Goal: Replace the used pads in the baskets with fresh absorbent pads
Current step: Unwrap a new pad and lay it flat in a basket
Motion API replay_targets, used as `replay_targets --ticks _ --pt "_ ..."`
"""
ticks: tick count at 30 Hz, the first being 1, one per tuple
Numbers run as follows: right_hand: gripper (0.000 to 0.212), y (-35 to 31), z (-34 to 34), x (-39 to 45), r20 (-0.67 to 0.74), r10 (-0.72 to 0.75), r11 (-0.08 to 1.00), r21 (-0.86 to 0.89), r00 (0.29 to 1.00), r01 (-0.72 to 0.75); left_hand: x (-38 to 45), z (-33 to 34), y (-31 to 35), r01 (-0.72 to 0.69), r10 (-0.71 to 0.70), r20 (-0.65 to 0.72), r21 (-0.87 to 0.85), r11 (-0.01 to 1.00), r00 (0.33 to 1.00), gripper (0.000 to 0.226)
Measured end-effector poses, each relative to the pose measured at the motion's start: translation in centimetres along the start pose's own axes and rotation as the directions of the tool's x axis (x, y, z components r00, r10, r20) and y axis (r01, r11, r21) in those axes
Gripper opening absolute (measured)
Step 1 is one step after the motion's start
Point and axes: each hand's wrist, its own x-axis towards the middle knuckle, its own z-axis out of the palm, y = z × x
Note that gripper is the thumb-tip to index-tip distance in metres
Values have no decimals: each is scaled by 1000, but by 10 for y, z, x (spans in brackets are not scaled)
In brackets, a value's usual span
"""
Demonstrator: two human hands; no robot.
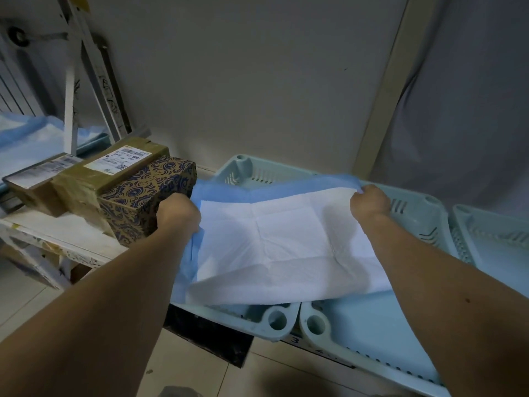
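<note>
Fingers of left hand (179,212) and right hand (369,202) curled around opposite edges of the pad (286,239) over the basket (252,170).

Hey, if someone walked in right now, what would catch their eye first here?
Probably the white absorbent pad with its blue border, stretched over the pale green basket in the middle. The left hand grips its left edge and the right hand pinches its far right corner. Next, the gold and navy patterned box on the shelf to the left.
</note>
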Motion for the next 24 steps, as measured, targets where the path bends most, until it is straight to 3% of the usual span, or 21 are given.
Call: replay_targets --ticks 2,6,9,13,16,19,24 --pt "43 1 3 -5 46 34 999 40 998 -36 -5 3 6 0 -1 17 37 999 1000 17" --pt "60 6 4 -22 133 46 998 -40 990 -41 -21 10 12 2 -2 17 4 1000 1000 46" --pt "61 6 8 -35 249 -101 978 -151 963 142 -36 16 19 -111 110 17 46 993 994 46" --pt "52 -5 10 -66 501 -358 837 -201 788 508 -67 24 46 -423 415 85 106 900 906 39" --pt "50 -8 9 -92 623 -367 719 -281 691 636 -103 36 70 -608 573 223 144 781 789 40" --pt "55 5 7 -118 610 -358 662 -368 707 652 -141 50 79 -671 567 395 208 712 723 46" --pt "57 31 11 -139 531 -334 707 -406 779 579 -176 61 65 -627 482 437 296 720 760 53"
